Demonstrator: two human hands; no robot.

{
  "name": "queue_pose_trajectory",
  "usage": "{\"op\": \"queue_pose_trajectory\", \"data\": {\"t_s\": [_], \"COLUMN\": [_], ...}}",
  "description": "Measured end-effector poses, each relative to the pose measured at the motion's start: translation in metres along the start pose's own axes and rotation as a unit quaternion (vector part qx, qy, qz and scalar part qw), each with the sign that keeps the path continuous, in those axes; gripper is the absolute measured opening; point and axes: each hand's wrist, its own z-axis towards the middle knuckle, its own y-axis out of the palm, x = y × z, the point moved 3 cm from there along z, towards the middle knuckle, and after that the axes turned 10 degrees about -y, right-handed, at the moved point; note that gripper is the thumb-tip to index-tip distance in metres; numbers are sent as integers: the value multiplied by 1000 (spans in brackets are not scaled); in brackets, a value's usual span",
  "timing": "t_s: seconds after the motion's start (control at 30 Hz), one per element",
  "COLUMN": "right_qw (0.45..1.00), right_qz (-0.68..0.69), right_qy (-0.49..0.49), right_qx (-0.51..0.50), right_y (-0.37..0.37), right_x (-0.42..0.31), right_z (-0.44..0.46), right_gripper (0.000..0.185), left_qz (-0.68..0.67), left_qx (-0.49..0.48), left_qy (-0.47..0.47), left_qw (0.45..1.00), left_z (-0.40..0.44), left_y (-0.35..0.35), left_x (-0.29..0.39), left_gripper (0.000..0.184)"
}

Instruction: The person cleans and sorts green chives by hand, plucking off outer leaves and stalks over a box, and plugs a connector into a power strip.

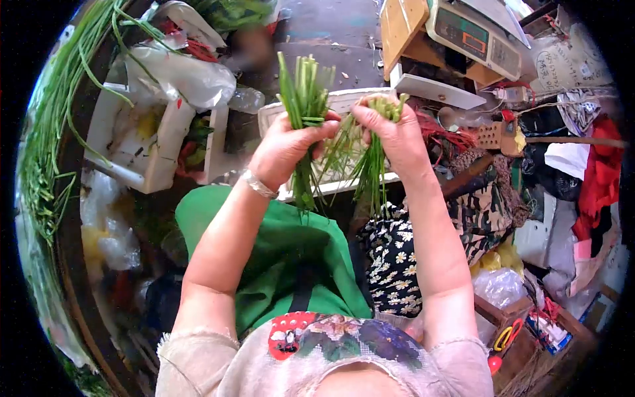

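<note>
Head view: over the white tray (340, 98), the left hand (291, 143) curls its fingers around a thick green bunch (304, 92); the right hand (398, 137), likewise closed, holds a smaller bunch (374, 171).

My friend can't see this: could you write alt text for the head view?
A person's left hand and right hand each hold a bunch of green stalks over a white tray. Green cloth shows below; a scale sits upper right.
</note>
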Motion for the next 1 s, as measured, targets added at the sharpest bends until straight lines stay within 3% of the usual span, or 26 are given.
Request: {"op": "queue_pose_trajectory", "data": {"t_s": [0.23,0.63,0.73,0.87,1.0], "right_qw": [997,972,976,986,998], "right_qz": [-42,-157,-131,-146,-2], "right_qy": [39,44,75,25,23], "right_qx": [-44,-172,-159,-78,-59], "right_y": [3,-11,-17,-30,-25], "right_x": [5,-6,-5,-9,-14], "right_z": [-3,-9,-8,-4,-3], "right_gripper": [15,7,7,13,11], "left_qz": [-10,80,63,63,40], "left_qx": [-7,-15,2,22,16], "left_qy": [12,-2,-5,-12,-9], "left_qw": [1000,997,998,998,999], "left_z": [4,-2,-1,4,1], "left_y": [0,3,0,-7,-3], "left_x": [-7,-3,-1,-6,-5], "left_gripper": [11,13,14,14,28]}}
